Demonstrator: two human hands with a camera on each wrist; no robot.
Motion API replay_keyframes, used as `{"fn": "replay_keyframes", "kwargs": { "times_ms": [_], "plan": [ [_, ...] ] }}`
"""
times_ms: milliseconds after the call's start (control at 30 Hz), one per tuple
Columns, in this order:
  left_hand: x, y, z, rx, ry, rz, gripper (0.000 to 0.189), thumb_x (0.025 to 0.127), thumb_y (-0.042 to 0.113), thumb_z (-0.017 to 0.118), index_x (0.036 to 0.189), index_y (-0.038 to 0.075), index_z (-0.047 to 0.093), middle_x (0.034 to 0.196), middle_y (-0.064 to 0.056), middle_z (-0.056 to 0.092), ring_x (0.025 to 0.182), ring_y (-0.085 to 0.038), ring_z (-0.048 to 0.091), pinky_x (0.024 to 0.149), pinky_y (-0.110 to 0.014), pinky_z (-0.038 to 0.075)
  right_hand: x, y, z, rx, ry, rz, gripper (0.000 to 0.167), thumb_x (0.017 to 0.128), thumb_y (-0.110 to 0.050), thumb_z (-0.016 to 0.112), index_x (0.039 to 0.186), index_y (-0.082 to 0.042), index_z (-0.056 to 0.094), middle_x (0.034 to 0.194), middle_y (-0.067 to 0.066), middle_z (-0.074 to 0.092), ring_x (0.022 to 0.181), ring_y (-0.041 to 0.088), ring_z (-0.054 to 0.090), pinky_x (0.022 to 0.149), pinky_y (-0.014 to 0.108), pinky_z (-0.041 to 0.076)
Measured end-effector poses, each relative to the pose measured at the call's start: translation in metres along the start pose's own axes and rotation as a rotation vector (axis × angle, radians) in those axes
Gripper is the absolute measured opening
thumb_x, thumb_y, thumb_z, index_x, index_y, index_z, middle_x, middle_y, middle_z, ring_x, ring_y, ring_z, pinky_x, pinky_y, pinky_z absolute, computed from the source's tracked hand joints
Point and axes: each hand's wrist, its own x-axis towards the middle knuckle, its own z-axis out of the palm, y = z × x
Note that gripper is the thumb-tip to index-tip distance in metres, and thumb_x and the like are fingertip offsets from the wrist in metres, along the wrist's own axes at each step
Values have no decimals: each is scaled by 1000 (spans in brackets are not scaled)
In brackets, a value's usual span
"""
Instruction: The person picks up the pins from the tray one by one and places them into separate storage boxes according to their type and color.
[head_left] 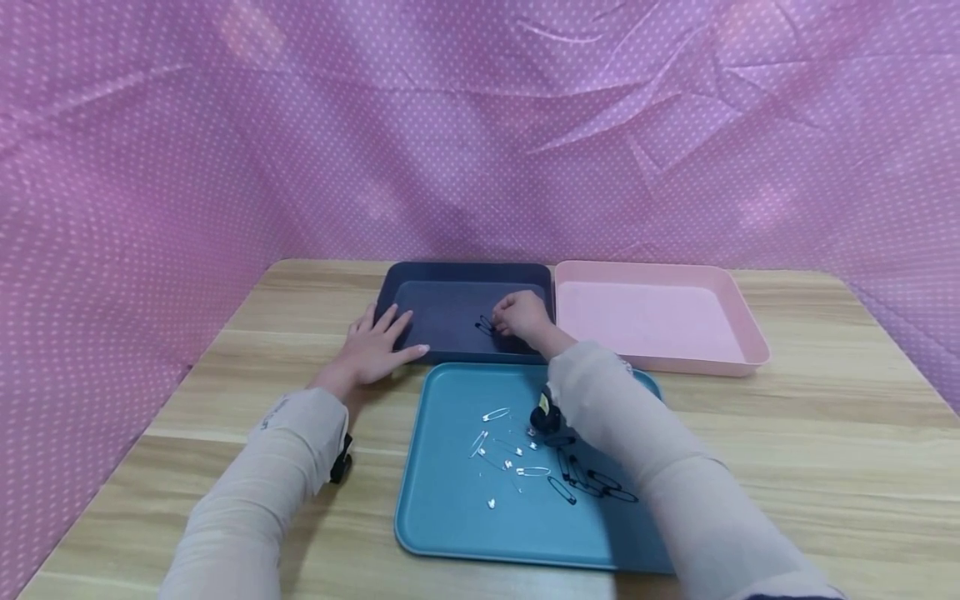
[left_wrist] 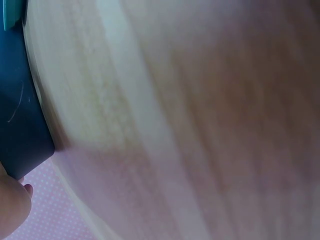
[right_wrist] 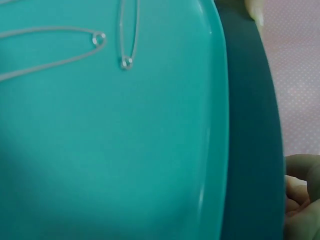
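Note:
My left hand [head_left: 371, 348] lies with fingers spread at the left edge of the navy tray [head_left: 442, 333], its thumb along the front rim. My right hand [head_left: 522, 317] is low inside the same tray at its right side, fingers bent. Black safety pins [head_left: 483, 326] show right at its fingertips; I cannot tell whether it pinches one. In the right wrist view, the tray wall partly hides the bent fingers [right_wrist: 297, 192]. Nearer me, a teal tray [head_left: 450, 525] bears several silver safety pins [head_left: 496, 414] and several black safety pins [head_left: 604, 480].
A pink tray [head_left: 738, 333] stands to the right of the navy one on the wooden table [head_left: 840, 417]. My right forearm crosses over the right side of the teal tray. Pink dotted cloth [head_left: 480, 167] hangs behind and at the sides.

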Motion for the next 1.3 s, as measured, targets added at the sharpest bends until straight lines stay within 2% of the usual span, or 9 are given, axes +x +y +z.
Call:
{"fn": "replay_keyframes", "kwargs": {
  "times_ms": [167, 267, 533, 700, 800, 967, 1100, 1300],
  "plan": [
    [0, 1, -1, 6, -1, 0, 83, 79, 68, 24, 139, 13, 13, 143, -16, 4, 125, -39, -10, 97, -54, 0, -6, -1, -8, -22, -8, -51, 15, 85, -3, 50, 91, 5, 61, 89, 15, 61, 75, 21, 60, 61, 24, 49],
    [0, 0, -1, 11, 1, -1, 83, 79, 69, 24, 139, 13, 14, 143, -16, 5, 126, -39, -9, 96, -54, 1, -12, -3, -16, -32, -22, -80, 16, 85, -5, 50, 93, 5, 61, 91, 15, 61, 78, 22, 61, 66, 27, 48],
    [1, -3, 3, 7, 6, 2, 85, 78, 70, 23, 139, 13, 14, 142, -16, 5, 126, -39, -9, 96, -55, 0, -36, -9, -33, -15, -8, -24, 19, 87, -16, 51, 99, -5, 59, 94, 7, 59, 85, 21, 58, 83, 42, 40],
    [1, -4, 3, 14, 11, 8, 85, 78, 70, 23, 139, 13, 14, 142, -16, 5, 126, -39, -9, 96, -55, 1, -43, -7, -39, -11, -7, -39, 21, 86, -17, 52, 100, -2, 59, 95, 8, 60, 85, 20, 58, 83, 46, 39],
    [1, -3, 3, 12, 14, 8, 84, 78, 70, 23, 139, 13, 14, 142, -16, 5, 125, -39, -9, 96, -55, 0, -48, -8, -41, -12, -16, -63, 23, 87, -15, 51, 102, 1, 58, 95, 11, 60, 85, 22, 58, 84, 43, 39],
    [0, -3, 3, 11, 16, 7, 83, 79, 69, 24, 139, 13, 14, 142, -16, 5, 125, -40, -9, 96, -55, 0, -57, -11, -45, 34, -48, -57, 22, 86, -10, 52, 101, 4, 57, 97, 16, 59, 88, 28, 57, 85, 40, 39],
    [0, -3, 4, 5, 25, 3, 83, 79, 69, 24, 139, 14, 14, 143, -15, 5, 126, -39, -9, 96, -54, 1, -62, -11, -47, 65, -59, -33, 19, 85, -9, 53, 99, 3, 58, 97, 15, 57, 89, 28, 56, 85, 41, 39],
    [0, -4, 3, -7, 14, 8, 85, 77, 70, 24, 140, 13, 13, 142, -17, 4, 125, -40, -10, 95, -55, 0, -72, -11, -50, 43, -78, -39, 19, 84, -9, 54, 97, 4, 59, 95, 15, 58, 86, 26, 57, 81, 40, 42]
  ]
}}
